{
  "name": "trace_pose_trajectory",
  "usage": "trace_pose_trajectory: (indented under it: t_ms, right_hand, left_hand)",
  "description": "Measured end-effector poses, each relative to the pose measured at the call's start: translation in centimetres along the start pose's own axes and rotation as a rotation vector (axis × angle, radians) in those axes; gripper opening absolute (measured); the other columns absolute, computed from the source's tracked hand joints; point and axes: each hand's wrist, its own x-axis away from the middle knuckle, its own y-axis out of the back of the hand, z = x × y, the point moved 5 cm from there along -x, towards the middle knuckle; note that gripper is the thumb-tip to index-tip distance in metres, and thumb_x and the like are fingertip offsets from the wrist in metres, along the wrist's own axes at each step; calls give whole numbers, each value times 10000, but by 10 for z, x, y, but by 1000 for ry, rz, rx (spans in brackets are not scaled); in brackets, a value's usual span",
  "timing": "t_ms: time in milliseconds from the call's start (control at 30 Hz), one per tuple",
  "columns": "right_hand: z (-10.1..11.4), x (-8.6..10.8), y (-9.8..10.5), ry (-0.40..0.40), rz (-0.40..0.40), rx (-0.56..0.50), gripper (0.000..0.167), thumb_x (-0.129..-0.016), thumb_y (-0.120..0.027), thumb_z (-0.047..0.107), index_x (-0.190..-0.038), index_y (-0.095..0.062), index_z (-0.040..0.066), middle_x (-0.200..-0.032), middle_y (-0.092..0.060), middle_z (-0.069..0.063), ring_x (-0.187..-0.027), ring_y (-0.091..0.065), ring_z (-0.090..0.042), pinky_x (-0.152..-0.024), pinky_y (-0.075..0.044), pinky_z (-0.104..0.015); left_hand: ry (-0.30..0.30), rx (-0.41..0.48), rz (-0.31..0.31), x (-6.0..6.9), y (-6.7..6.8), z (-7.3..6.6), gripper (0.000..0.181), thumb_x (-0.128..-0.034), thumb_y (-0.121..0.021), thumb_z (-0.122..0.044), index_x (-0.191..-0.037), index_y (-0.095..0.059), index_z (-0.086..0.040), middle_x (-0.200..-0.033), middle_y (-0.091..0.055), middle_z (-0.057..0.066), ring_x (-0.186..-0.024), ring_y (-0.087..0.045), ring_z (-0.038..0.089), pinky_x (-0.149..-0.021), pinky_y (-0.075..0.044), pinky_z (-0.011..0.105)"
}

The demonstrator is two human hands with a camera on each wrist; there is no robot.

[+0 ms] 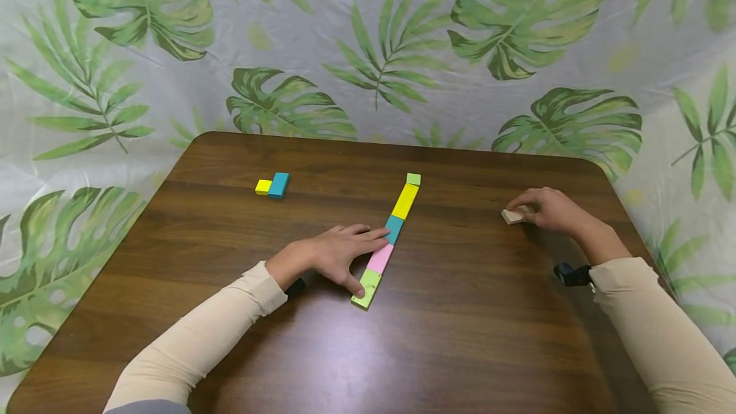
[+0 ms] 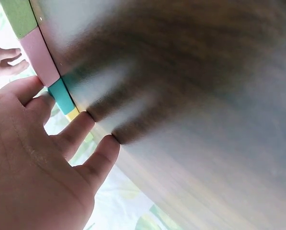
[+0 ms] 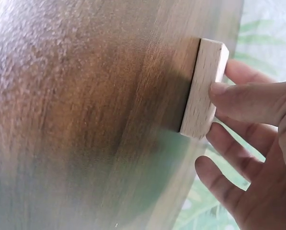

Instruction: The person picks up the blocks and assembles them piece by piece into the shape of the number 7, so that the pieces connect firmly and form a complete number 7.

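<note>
A row of flat coloured blocks runs across the table: lime green nearest, then pink, teal and yellow. At its far end is a small light green block. My left hand lies along the row's left side with spread fingers. Its thumb rests on the lime block, and the index finger reaches the teal one. Over on the right, my right hand pinches a plain wooden block between thumb and fingers; that block touches or sits close above the table.
Toward the back left of the brown wooden table lie a small yellow block and a teal block, touching each other. A leaf-patterned cloth hangs behind the table's far edge.
</note>
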Motion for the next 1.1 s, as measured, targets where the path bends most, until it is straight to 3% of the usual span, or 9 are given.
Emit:
trace_pose_trajectory:
  t_ms: [567,1100]
  right_hand:
    - [13,-9,-7,-10,-16,6,317,-930,-644,75,-1244,-670,38,-1262,-659,-233,-1183,-587,-456,-959,-464,-605]
    - [34,-62,-10,-8,-9,-19,323,-957,-621,94,-1274,-645,38,-1290,-645,-235,-1184,-591,-420,-968,-464,-582]
  left_hand:
    - [1,10,0,1,-1,0,1016,-798,-746,-562,-1600,-197,-268,-1690,-62,-122,-1551,-155,273,-1219,-179,564]
    - [2,7,-4,-1,-1,1,1007,-801,-746,-562,-1599,-197,-283,-1689,-60,-130,-1552,-152,271,-1220,-177,562]
